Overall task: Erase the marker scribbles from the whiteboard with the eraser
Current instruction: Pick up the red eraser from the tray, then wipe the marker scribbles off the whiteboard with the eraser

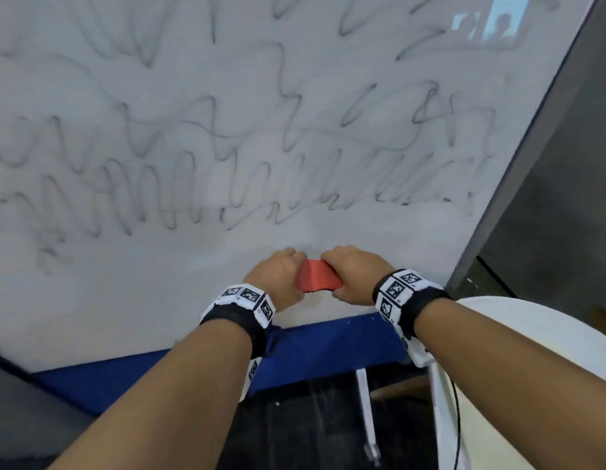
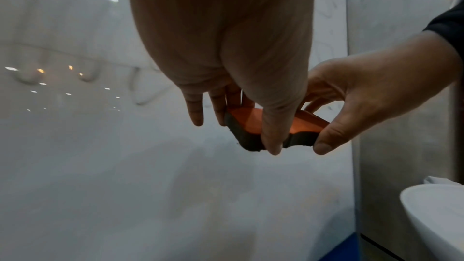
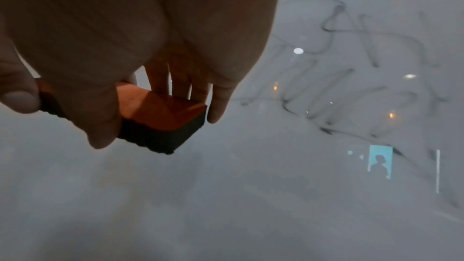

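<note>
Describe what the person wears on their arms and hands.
Both forearms and hands are bare: no sleeves, no gloves. The left wrist band and right wrist band are black straps carrying white blocks printed with black square-pattern tags. A white mount hangs beneath each wrist.

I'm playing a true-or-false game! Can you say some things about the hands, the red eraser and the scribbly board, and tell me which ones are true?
1. Both hands hold the eraser. True: left hand and right hand grip its ends.
2. The eraser is blue. False: it is red with a dark pad underneath.
3. The whiteboard is wiped completely clean. False: black scribbles cover its upper part.
4. The eraser is below the scribbles. True.
</note>
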Available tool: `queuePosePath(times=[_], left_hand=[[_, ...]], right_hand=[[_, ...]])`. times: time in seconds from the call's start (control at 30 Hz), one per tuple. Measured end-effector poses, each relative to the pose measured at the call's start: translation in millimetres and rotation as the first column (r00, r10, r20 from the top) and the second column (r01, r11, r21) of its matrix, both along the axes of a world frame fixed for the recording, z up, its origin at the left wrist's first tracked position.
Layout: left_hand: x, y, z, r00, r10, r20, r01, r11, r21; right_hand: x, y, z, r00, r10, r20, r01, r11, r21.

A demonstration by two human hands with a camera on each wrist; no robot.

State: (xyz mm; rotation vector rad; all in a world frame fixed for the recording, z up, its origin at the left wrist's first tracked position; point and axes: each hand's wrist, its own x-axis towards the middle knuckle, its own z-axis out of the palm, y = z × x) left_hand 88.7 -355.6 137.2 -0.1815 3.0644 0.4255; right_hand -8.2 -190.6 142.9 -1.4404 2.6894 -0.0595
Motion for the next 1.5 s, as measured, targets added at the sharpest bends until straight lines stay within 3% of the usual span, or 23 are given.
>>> queuePosePath(times=[0.23,0.47,0.83,1.0,1.27,1.5], left_hand=[[63.8,-109.6,32.4,0.996,0.074,-0.055,-0.077,0.995,-0.056],[109.8,-164.7,45.6,0.99,0.104,-0.099,-0.108,0.993,-0.04],[125.6,-199.9,65.9,0.97,0.147,-0.191,-0.161,0.985,-0.055],[117.5,-206.0,89.2,0.942,0.138,-0.305,-0.177,0.979,-0.101],[108.2,-227.7,158.7,0.894,0.109,-0.435,-0.209,0.959,-0.191],[106.4,-260.5,260.2,0.797,-0.012,-0.604,-0.247,0.905,-0.345]], right_hand=[[53.7,-112.9,31.8,0.992,0.101,-0.078,-0.107,0.991,-0.08],[96.2,-189.0,44.5,0.975,0.184,-0.127,-0.197,0.975,-0.102],[100.2,-233.2,70.4,0.941,0.259,-0.219,-0.287,0.952,-0.106],[86.0,-242.2,95.1,0.913,0.281,-0.295,-0.335,0.93,-0.152],[79.0,-261.5,167.5,0.864,0.25,-0.437,-0.376,0.897,-0.231],[78.5,-285.7,263.4,0.77,0.131,-0.624,-0.429,0.83,-0.356]])
